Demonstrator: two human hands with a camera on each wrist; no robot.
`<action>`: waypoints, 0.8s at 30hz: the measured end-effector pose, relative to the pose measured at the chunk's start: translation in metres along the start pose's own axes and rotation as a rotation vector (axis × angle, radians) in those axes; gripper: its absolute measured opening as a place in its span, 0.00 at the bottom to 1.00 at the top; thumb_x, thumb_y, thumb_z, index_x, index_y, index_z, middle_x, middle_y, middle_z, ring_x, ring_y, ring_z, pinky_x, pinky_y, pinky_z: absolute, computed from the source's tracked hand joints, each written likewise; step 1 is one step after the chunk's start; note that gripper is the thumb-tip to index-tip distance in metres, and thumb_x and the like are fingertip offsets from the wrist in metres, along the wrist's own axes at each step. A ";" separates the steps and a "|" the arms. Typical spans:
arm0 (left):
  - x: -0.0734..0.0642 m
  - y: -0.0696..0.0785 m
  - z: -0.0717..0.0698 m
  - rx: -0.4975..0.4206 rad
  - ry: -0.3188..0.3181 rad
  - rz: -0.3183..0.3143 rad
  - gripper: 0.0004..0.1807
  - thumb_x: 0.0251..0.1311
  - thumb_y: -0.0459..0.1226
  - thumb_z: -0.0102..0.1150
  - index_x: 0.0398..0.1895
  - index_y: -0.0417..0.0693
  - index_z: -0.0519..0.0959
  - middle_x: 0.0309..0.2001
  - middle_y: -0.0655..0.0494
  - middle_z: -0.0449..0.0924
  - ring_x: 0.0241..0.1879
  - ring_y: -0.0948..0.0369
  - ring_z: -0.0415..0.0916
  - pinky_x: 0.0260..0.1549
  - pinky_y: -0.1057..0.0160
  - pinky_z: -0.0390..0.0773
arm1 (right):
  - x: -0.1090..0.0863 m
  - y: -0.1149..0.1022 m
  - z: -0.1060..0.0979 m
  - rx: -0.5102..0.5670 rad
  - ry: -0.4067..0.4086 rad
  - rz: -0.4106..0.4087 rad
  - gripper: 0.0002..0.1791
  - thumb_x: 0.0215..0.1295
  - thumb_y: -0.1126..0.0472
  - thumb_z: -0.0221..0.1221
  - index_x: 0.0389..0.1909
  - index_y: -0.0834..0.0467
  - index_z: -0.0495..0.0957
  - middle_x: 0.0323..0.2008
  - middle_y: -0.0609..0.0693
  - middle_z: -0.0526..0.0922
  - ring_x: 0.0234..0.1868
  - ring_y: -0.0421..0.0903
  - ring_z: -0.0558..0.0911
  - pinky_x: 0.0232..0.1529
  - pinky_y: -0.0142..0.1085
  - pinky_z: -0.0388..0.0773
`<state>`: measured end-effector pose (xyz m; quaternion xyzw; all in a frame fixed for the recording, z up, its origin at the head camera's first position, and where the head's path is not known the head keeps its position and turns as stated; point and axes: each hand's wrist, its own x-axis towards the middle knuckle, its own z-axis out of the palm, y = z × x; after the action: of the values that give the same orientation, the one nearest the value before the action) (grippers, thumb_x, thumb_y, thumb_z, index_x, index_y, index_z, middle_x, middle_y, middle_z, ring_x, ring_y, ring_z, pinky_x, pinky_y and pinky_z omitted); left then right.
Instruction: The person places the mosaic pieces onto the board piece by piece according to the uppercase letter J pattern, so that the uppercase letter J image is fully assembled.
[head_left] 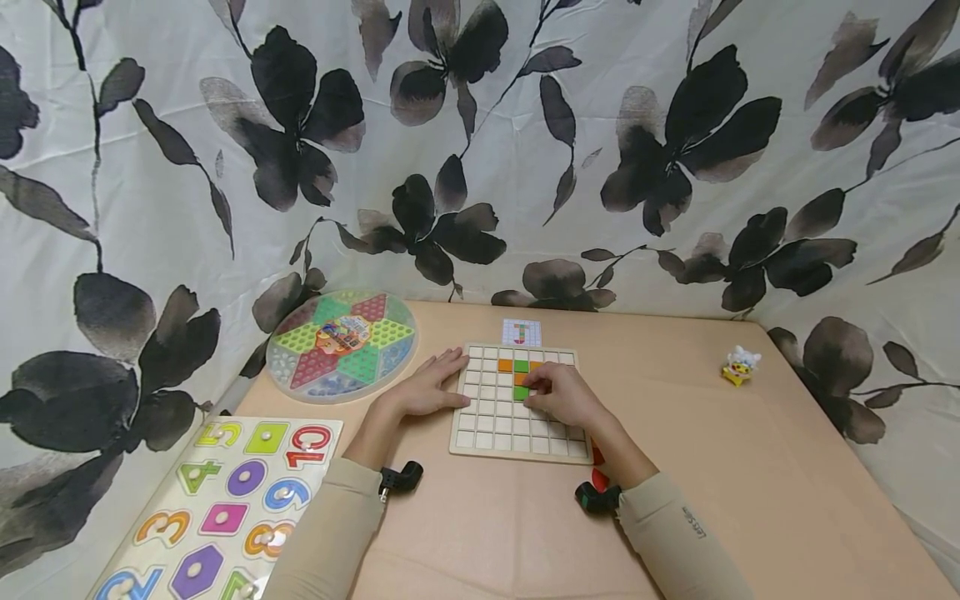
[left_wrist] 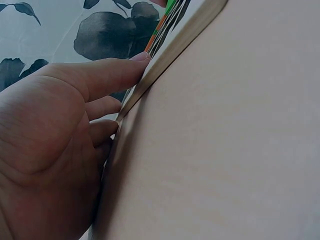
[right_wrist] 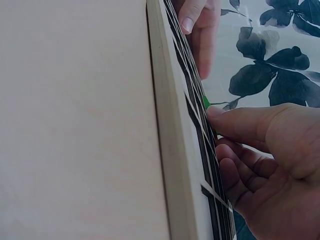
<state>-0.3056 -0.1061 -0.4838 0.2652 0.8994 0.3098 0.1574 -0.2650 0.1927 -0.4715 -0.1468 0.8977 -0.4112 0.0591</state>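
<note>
A white gridded board with a wooden edge lies on the table. Orange tiles and green tiles sit in some of its squares. My left hand rests along the board's left side, fingers extended; in the left wrist view its thumb touches the rim. Over the middle of the grid, my right hand pinches at a green tile with thumb and forefinger; its other fingers are curled. Just behind the board is a small card with a coloured letter-like pattern.
A round star-patterned game board stands at the back left. A number and shape puzzle board lies at the front left. Red pieces show partly under my right wrist. A small yellow-and-white toy figure stands at the right.
</note>
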 end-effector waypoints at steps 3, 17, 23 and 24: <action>-0.001 0.001 0.000 0.003 0.000 0.000 0.50 0.65 0.54 0.66 0.84 0.46 0.54 0.86 0.49 0.39 0.85 0.49 0.34 0.84 0.49 0.33 | -0.001 -0.001 0.000 -0.002 0.002 0.001 0.13 0.60 0.67 0.73 0.47 0.60 0.87 0.36 0.51 0.82 0.36 0.46 0.76 0.33 0.30 0.73; -0.002 -0.001 0.000 0.001 0.004 0.007 0.49 0.65 0.53 0.66 0.84 0.46 0.55 0.86 0.49 0.40 0.85 0.49 0.34 0.84 0.48 0.33 | -0.001 -0.001 0.003 -0.025 0.010 0.009 0.14 0.60 0.65 0.74 0.47 0.59 0.88 0.37 0.50 0.82 0.37 0.47 0.76 0.34 0.30 0.75; -0.003 -0.001 0.001 -0.005 0.002 0.010 0.50 0.65 0.54 0.66 0.84 0.46 0.55 0.86 0.49 0.40 0.85 0.49 0.33 0.84 0.48 0.33 | -0.003 0.000 0.004 -0.026 0.013 0.004 0.14 0.60 0.65 0.74 0.47 0.59 0.87 0.38 0.50 0.83 0.37 0.47 0.76 0.34 0.30 0.75; -0.003 -0.001 0.001 -0.006 0.002 0.011 0.50 0.65 0.54 0.66 0.84 0.47 0.55 0.86 0.49 0.40 0.85 0.49 0.34 0.84 0.48 0.33 | -0.003 0.000 0.004 -0.023 0.012 0.002 0.14 0.60 0.65 0.74 0.47 0.59 0.87 0.38 0.50 0.83 0.37 0.47 0.76 0.34 0.31 0.75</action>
<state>-0.3029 -0.1082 -0.4850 0.2696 0.8971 0.3137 0.1555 -0.2614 0.1908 -0.4740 -0.1439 0.9029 -0.4015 0.0524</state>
